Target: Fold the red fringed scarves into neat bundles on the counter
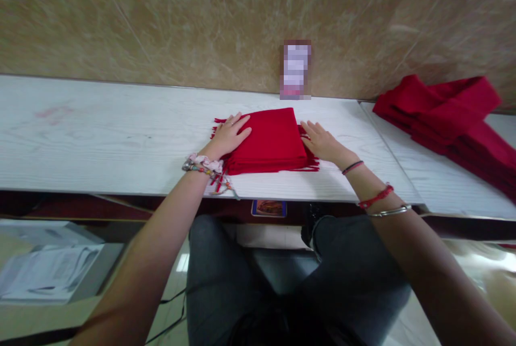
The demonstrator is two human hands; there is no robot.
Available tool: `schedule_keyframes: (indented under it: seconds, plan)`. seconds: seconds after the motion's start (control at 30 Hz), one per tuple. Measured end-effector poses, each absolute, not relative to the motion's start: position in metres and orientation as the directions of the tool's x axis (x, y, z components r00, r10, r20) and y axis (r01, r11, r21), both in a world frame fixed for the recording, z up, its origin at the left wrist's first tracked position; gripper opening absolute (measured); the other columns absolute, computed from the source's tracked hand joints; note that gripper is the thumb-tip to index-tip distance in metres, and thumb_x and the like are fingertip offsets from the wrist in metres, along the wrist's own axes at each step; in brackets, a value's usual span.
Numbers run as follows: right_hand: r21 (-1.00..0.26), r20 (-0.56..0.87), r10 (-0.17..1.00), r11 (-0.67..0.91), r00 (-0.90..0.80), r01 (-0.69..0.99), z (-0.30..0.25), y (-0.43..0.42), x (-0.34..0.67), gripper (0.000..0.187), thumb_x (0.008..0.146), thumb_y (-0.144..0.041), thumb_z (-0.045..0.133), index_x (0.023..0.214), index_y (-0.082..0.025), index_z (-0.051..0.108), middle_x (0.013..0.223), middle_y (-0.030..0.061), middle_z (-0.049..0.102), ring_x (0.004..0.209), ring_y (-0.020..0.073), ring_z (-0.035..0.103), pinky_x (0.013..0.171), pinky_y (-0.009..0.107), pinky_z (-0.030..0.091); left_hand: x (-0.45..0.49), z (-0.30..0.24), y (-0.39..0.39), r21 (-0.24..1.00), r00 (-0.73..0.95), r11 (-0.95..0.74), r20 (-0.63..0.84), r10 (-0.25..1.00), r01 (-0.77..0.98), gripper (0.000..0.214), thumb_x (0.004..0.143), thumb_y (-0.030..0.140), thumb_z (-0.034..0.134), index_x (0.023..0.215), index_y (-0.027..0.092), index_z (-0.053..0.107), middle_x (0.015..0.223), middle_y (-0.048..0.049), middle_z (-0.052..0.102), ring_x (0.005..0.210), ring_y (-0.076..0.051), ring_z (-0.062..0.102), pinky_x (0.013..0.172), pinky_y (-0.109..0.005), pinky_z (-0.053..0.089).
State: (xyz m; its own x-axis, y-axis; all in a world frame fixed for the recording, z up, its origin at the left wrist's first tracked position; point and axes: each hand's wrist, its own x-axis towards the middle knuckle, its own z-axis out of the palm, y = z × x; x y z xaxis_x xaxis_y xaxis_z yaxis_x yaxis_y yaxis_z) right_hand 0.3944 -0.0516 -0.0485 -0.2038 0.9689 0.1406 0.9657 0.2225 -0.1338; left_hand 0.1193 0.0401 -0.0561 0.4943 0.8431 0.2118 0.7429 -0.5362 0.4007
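A stack of folded red fringed scarves lies squared up on the white wood-grain table in front of me. Fringe sticks out at its left and right sides. My left hand rests flat on the left edge of the stack, fingers spread. At the right side, my right hand lies with fingers stretched out, touching the fringe and the edge of the stack. Neither hand grips anything.
More red scarves lie in a loose heap at the right, across a table seam. A blurred-out phone-like object leans on the brown marbled wall. Below the table's left part stands a grey box with papers.
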Motion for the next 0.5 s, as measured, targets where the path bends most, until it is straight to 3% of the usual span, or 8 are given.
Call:
schedule_keyframes:
  seconds: [0.13,0.23,0.33,0.4,0.5]
  plan:
    - [-0.235,0.14,0.985,0.134,-0.103,0.963,-0.054,-0.061,0.399,0.056,0.091,-0.037,0.027,0.143,-0.016,0.022,0.147,0.014,0.026,0.134,0.032,0.021,0.1,0.058,0.03,0.116,-0.049,0.036,0.414,0.369,-0.47,0.303,0.879,0.78,0.051,0.09,0.044,0.031,0.134,0.021,0.04,0.146,-0.0105,0.028,0.135,-0.028,0.021,0.108,-0.052,0.015]
    - [-0.195,0.107,0.97,0.234,-0.216,0.953,-0.054,-0.072,0.397,0.055,0.092,-0.036,0.025,0.143,-0.018,0.022,0.148,0.0119,0.024,0.135,0.0297,0.019,0.102,0.058,0.024,0.115,-0.045,0.032,0.379,0.493,-0.63,0.4,0.772,0.678,0.052,0.09,0.045,0.03,0.136,0.021,0.038,0.149,-0.0071,0.02,0.138,-0.023,0.012,0.11,-0.044,0.015]
    - [-0.123,0.059,0.947,0.32,-0.315,0.939,-0.055,-0.083,0.399,0.053,0.092,-0.034,0.022,0.142,-0.018,0.023,0.147,0.0121,0.027,0.134,0.0289,0.023,0.102,0.06,0.022,0.116,-0.046,0.029,0.332,0.697,-0.742,0.265,0.666,0.583,0.054,0.089,0.048,0.032,0.136,0.022,0.038,0.15,-0.0045,0.019,0.138,-0.024,0.009,0.11,-0.045,0.016]
    - [-0.104,0.054,0.948,0.316,-0.312,0.943,-0.055,-0.087,0.403,0.053,0.092,-0.034,0.021,0.142,-0.017,0.024,0.146,0.0126,0.028,0.134,0.0288,0.024,0.101,0.06,0.024,0.116,-0.046,0.027,0.318,0.735,-0.752,0.199,0.648,0.577,0.053,0.09,0.047,0.03,0.135,0.022,0.039,0.149,-0.0043,0.021,0.138,-0.024,0.011,0.11,-0.045,0.016]
    - [-0.121,0.085,0.965,0.258,-0.249,0.959,-0.054,-0.089,0.409,0.053,0.092,-0.036,0.023,0.142,-0.017,0.024,0.147,0.0125,0.027,0.134,0.0294,0.022,0.101,0.059,0.026,0.116,-0.043,0.024,0.314,0.713,-0.753,0.253,0.653,0.578,0.05,0.091,0.045,0.028,0.133,0.022,0.042,0.148,-0.0041,0.026,0.137,-0.022,0.016,0.11,-0.046,0.015]
